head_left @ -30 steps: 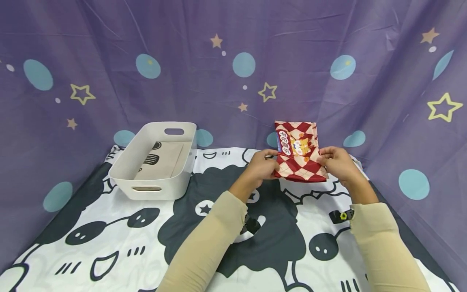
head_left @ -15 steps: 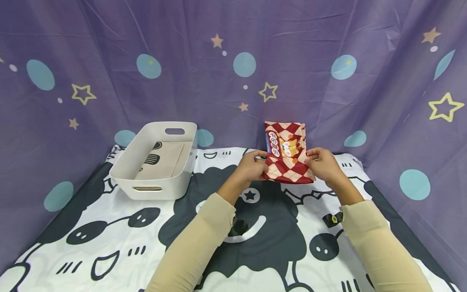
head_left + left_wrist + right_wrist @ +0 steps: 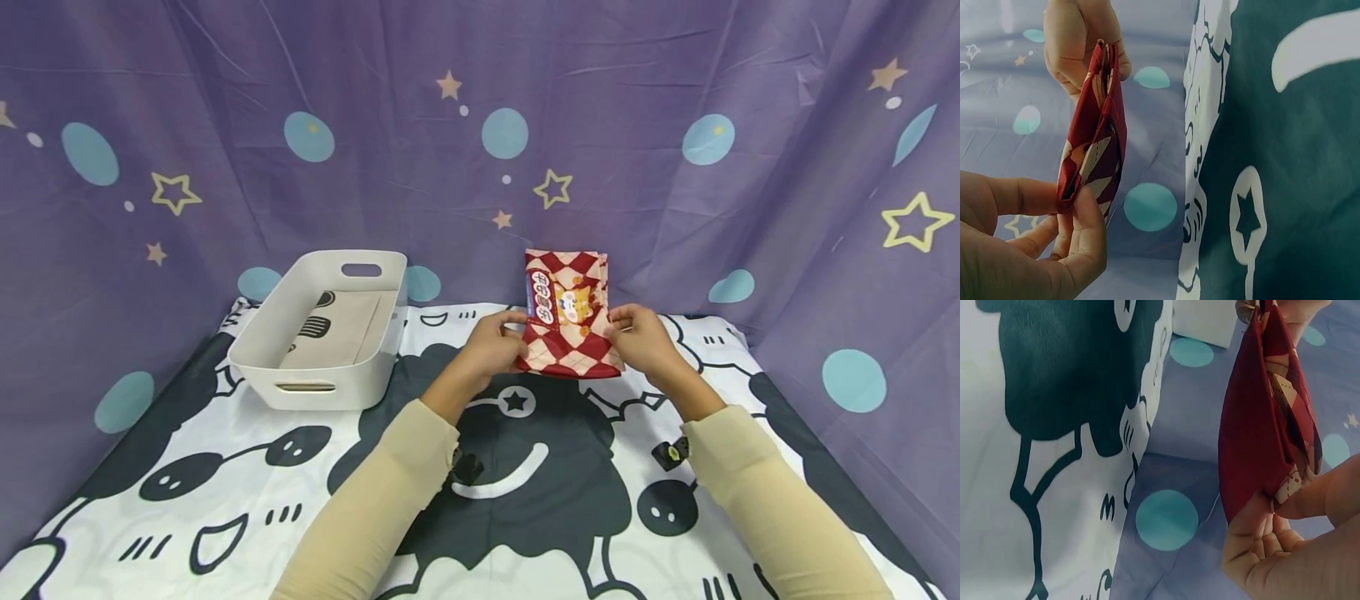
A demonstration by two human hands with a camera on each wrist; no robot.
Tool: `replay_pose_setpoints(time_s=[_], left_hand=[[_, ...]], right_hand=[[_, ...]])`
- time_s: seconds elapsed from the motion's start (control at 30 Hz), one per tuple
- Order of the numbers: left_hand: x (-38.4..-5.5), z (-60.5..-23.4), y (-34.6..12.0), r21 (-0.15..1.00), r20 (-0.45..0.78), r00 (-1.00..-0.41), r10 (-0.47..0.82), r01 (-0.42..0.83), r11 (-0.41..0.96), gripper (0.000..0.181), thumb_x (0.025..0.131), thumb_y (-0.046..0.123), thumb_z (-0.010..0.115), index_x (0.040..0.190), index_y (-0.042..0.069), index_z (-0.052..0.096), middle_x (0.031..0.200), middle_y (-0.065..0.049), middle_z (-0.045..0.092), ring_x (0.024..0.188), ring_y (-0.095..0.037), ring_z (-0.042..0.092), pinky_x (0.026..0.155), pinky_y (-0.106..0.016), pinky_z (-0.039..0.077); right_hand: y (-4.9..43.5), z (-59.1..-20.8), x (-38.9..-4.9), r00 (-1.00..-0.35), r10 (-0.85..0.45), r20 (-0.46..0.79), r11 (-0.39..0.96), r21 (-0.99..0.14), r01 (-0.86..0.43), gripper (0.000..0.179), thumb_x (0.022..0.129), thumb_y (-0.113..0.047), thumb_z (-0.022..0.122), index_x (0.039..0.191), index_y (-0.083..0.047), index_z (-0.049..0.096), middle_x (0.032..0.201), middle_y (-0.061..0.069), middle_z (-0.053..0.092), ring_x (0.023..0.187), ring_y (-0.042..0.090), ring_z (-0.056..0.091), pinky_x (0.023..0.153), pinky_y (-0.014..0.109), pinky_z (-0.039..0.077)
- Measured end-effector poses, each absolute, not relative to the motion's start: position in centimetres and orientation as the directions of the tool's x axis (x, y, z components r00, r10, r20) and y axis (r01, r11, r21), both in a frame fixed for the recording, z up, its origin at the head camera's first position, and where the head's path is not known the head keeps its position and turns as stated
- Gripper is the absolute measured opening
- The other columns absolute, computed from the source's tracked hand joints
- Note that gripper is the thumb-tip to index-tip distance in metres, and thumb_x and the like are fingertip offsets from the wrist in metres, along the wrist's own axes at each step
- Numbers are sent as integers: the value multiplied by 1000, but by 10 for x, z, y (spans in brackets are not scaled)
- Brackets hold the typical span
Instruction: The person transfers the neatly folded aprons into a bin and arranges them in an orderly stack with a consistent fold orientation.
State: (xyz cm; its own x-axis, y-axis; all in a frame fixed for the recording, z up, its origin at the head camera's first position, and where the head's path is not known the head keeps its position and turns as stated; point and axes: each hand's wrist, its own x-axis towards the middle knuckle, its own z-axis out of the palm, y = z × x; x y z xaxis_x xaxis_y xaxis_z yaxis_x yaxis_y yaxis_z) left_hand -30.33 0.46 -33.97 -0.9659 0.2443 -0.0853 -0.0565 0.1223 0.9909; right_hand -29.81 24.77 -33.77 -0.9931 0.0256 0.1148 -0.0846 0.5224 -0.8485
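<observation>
A red and cream checkered packet (image 3: 567, 312) with a cartoon animal and white lettering is held upright between both hands, at the far side of the bed-like surface. The left hand (image 3: 491, 343) pinches its lower left edge between thumb and fingers. On the opposite edge, the right hand (image 3: 637, 333) pinches the packet the same way. The left wrist view shows the packet (image 3: 1094, 131) edge-on, its side folded inward. From the right wrist, the packet's (image 3: 1257, 419) red underside and a fold are visible. Its contents are hidden.
A white plastic bin (image 3: 367, 383) with handle slots stands to the left on the cartoon-print cloth (image 3: 555, 517). Flat beige items (image 3: 341, 333) with dark prints lie inside it. Behind hangs a purple curtain (image 3: 420, 183) with stars and dots.
Both hands have moved left together, carrying the packet with them from the right side toward the middle. The white bin has stayed in place.
</observation>
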Motion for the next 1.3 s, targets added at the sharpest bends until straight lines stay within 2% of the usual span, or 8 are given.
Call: replay_pose_setpoints(time_s=[0.27,0.47,0.9,1.1,1.3], left_hand=[[-301,-339,-10,990,-75,-970,232,-44,134,60,83,-13,62,140,6,58,97,-10,56,79,-21,62,61,-31,60],[-300,-338,-21,988,-77,-970,229,-43,149,60,84,-12,62,141,6,57,99,-12,57,81,-21,63,65,-34,61],[-295,-333,-44,988,-66,-979,194,-37,152,60,86,-11,63,143,7,55,102,-13,56,82,-22,62,66,-34,61],[-294,-329,-55,989,-56,-981,185,-29,145,61,87,-10,63,144,7,54,103,-13,55,85,-23,61,66,-33,61],[-293,-324,-66,988,-44,-985,164,-19,153,59,87,-9,63,143,6,55,103,-13,56,85,-22,60,68,-35,61]], right_hand=[[235,-339,-300,-992,8,127,494,-863,-106,32,98,1,56,127,15,52,107,20,56,89,20,55,70,18,47],[226,-339,-302,-993,-6,117,459,-882,-107,33,98,1,55,128,15,50,107,20,56,88,20,55,68,19,48],[207,-327,-311,-1000,-24,-12,304,-953,4,34,102,0,53,133,11,45,109,16,53,80,13,59,61,22,56],[197,-323,-313,-998,-51,-27,267,-964,12,31,102,1,52,130,10,44,107,13,51,71,10,57,54,20,51],[186,-316,-317,-996,-81,-34,231,-973,15,28,102,1,50,129,8,44,109,14,50,73,10,58,56,22,52]])
